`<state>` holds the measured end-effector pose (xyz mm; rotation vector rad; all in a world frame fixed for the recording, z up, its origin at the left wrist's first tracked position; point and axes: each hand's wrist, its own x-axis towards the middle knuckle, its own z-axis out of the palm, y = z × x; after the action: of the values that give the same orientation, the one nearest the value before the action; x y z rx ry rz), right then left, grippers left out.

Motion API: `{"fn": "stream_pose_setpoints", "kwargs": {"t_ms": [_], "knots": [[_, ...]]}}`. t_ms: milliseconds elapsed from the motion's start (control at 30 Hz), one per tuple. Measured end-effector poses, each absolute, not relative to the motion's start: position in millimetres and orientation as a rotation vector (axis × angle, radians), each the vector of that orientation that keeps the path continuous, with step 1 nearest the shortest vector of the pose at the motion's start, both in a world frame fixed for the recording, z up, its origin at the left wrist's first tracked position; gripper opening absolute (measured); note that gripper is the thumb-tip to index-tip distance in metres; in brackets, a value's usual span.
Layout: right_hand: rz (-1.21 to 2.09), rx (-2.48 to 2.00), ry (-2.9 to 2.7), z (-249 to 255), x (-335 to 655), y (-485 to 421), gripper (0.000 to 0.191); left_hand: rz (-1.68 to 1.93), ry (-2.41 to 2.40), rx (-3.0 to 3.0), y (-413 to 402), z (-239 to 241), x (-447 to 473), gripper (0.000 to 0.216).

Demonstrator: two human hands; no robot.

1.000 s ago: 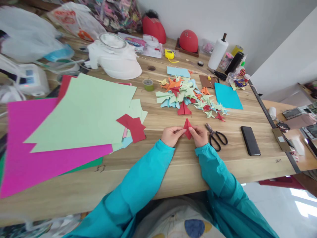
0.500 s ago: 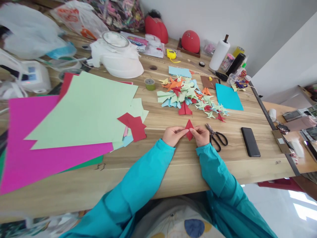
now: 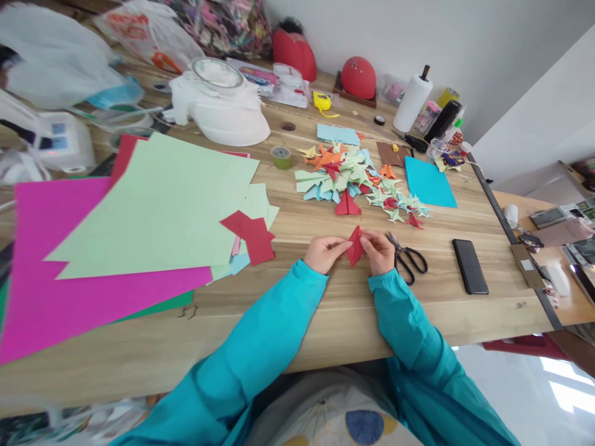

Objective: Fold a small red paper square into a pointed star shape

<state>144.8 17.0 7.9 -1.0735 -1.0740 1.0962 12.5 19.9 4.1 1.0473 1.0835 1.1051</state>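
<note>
A small red folded paper point(image 3: 354, 246), diamond-shaped with a crease down its length, is held between my two hands above the wooden table. My left hand point(image 3: 324, 253) pinches its left corner between thumb and fingers. On its right side, my right hand point(image 3: 377, 249) grips the edge, thumb on top. Just beyond lies a finished-looking red paper plane point(image 3: 348, 203), in front of a pile of folded paper pieces point(image 3: 346, 170) in green, blue, orange and red. Black-handled scissors point(image 3: 409, 257) lie right beside my right hand.
Large light green sheets point(image 3: 162, 210) rest over a magenta sheet point(image 3: 60, 297) at left, with red paper pieces point(image 3: 255, 238) at their edge. A black phone point(image 3: 470, 266) lies at right. Behind are a blue sheet point(image 3: 430, 181), a yellow tape measure point(image 3: 321, 101) and a white roll point(image 3: 413, 102).
The red folded paper has turned slightly, its upper tip leaning right. My right fingers have shifted up along its right edge; my left hand stays nearly in place.
</note>
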Motion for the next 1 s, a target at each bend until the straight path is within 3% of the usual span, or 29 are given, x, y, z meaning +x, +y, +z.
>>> {"fn": "stream_pose_setpoints", "kwargs": {"t_ms": [667,1000], "knots": [[1.167,-1.114,-1.023,2.1,148.4,21.6,0.012,1.23,1.117,1.267,18.5,-1.5,13.9,0.03],[1.082,-1.106,-1.038,5.3,146.5,21.3,0.01,1.184,1.115,1.268,18.1,-1.6,15.9,0.02]]}}
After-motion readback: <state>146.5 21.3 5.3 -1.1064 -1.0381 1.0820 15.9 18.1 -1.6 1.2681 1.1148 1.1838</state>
